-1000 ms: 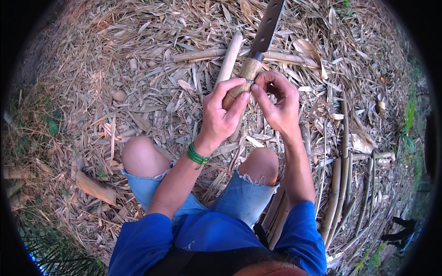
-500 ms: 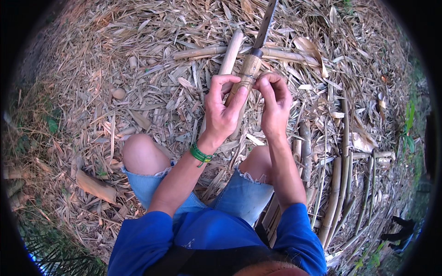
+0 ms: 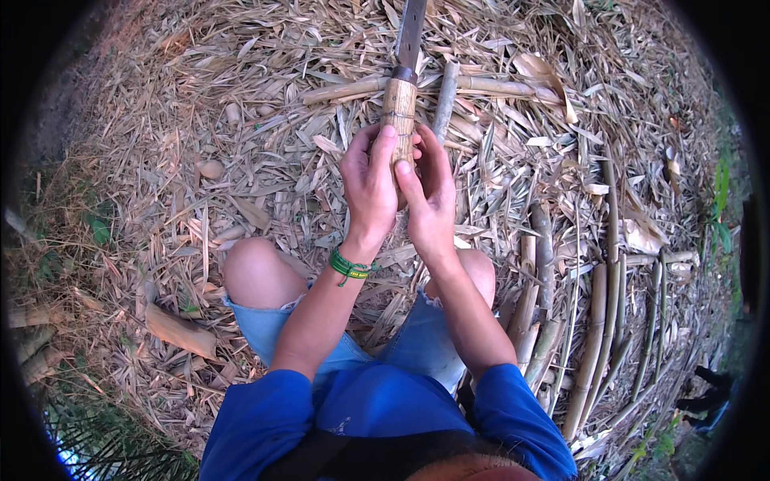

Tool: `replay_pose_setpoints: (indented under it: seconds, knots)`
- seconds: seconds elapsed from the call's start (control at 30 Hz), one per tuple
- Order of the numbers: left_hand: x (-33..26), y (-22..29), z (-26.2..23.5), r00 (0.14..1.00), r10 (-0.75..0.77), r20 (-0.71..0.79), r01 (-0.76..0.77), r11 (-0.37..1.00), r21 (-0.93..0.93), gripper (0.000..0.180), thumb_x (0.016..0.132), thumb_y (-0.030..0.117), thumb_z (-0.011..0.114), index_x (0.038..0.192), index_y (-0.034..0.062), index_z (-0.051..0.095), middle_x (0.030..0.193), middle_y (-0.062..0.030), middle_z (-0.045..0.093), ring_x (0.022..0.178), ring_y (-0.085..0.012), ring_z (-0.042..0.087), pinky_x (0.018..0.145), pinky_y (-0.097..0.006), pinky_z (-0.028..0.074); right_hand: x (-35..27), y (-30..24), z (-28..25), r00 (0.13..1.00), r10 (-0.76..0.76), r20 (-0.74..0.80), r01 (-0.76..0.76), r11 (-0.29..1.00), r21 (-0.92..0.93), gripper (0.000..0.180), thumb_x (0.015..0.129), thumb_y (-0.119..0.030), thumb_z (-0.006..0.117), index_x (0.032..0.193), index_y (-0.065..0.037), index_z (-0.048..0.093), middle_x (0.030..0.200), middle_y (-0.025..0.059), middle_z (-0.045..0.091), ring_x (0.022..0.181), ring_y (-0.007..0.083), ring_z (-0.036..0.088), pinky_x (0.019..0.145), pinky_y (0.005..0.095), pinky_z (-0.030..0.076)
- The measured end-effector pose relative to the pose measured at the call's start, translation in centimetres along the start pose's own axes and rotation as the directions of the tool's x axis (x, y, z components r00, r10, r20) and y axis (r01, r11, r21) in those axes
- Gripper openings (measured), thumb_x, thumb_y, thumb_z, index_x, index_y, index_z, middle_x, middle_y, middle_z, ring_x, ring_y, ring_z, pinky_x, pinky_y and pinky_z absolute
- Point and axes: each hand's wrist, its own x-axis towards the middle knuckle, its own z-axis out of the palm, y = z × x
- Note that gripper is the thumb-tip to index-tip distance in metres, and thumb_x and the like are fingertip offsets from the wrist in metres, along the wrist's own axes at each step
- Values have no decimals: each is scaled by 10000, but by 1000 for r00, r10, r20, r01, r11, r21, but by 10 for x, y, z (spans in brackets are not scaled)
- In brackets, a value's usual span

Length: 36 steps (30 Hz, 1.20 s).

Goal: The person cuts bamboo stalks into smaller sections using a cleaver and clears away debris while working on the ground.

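Knife handle juts up between left hand and right hand.

Soft, even daylight around me, no hard shadows or glare. Centre is sharp; fisheye bends the edges into a black rim.

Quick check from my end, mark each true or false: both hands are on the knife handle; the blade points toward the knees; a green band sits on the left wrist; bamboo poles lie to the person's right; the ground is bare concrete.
1. Both the left hand and right hand grip the knife handle: true.
2. The blade points toward the knees: false, it points away.
3. A green band sits on the left wrist: true.
4. Bamboo poles lie to the right: true.
5. The ground is bare concrete: false, dry leaves cover it.
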Motion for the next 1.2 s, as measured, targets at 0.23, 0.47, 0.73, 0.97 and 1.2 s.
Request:
replay_pose_setpoints:
  seconds: [0.23, 0.47, 0.73, 0.97, 1.2]
  knots:
    - [-5, -3, 4, 999, -30, -30, 31, 999, 29, 296, 1025, 254, 564, 1038, -42, 574, 893, -134, 702, 756, -153, 678, 700, -274, 544, -2, 18, 0, 957, -252, -143, 192, 921, -338, 507, 1018, -280, 540, 1341, 112, 552, 1219, 274, 654, 1133, 361, 648, 989, 409, 495]
    - [-3, -8, 0, 995, 101, 5, -98, 955, 279, 325, 1025, 295, 571, 991, -25, 618, 888, -43, 638, 790, -120, 565, 752, -293, 465, 10, 4, -17, 936, -285, -206, 173, 883, -436, 227, 941, -139, 620, 1002, 70, 685, 883, 217, 694, 778, 343, 695, 732, 412, 536]
    - [0, 1, -1, 962, -195, 192, 227, 962, -155, 407, 1064, 380, 481, 1174, 14, 619, 1052, -63, 652, 1009, -140, 622, 917, -320, 503, 5, 2, -14, 910, -369, -191, 297, 899, -320, 210, 954, -127, 602, 1026, 66, 643, 906, 197, 692, 803, 313, 683, 752, 381, 523]
    - [-24, -1, 14, 946, -144, 289, 138, 990, 42, 507, 1035, 362, 555, 1298, -69, 598, 1237, -131, 649, 1105, -173, 630, 972, -339, 520, 0, 6, -18, 892, -377, -249, 291, 901, -322, 225, 975, -137, 532, 1030, 62, 624, 990, 225, 697, 873, 299, 686, 816, 381, 525]
    - [-29, 10, 28, 910, -90, 404, -12, 970, 244, 594, 1007, 419, 612, 1334, -76, 579, 1302, -161, 635, 1196, -215, 608, 1052, -367, 468, 0, -2, -25, 830, -464, -309, 400, 882, -250, 351, 1013, -259, 487, 1097, 67, 589, 1016, 196, 674, 916, 271, 659, 863, 373, 512]
